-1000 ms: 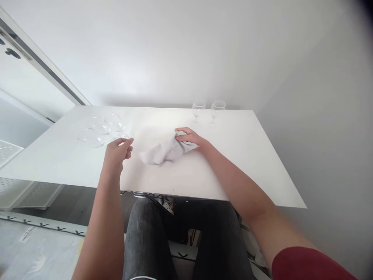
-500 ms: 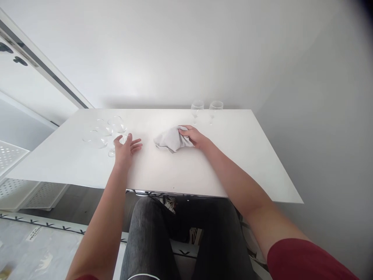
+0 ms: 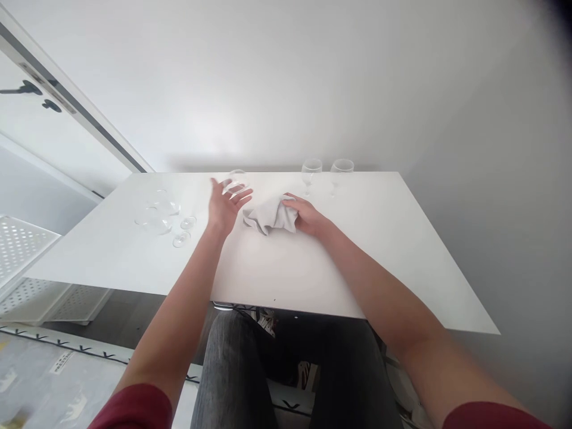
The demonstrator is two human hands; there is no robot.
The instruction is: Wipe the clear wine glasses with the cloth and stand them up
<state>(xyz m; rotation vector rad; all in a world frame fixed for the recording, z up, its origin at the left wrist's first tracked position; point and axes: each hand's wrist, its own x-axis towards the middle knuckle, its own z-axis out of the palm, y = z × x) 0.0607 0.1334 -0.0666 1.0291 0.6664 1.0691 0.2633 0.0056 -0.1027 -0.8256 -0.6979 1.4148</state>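
My left hand (image 3: 226, 207) holds a clear wine glass (image 3: 238, 180) upright above the tabletop, with its bowl showing past my partly spread fingers. The glass's stem is mostly hidden by the hand. In my right hand (image 3: 308, 215) is a crumpled white cloth (image 3: 271, 214), gripped at its right end near the middle of the table. Two more wine glasses (image 3: 158, 221) lie on their sides at the left, their round feet toward my left forearm. Near the back edge stand two upright wine glasses, one (image 3: 311, 173) just beyond the right hand and another (image 3: 342, 173) farther right.
The white table (image 3: 286, 268) backs against a plain wall (image 3: 286, 83). White perforated baskets (image 3: 27, 250) are at the lower left, and a door with a dark handle (image 3: 27, 87) is at the far left. My knees are under the table's front edge.
My left hand has picked up one of the glasses lying at the left and carried it rightward toward the cloth. The right hand still holds the cloth. The view has shifted slightly.
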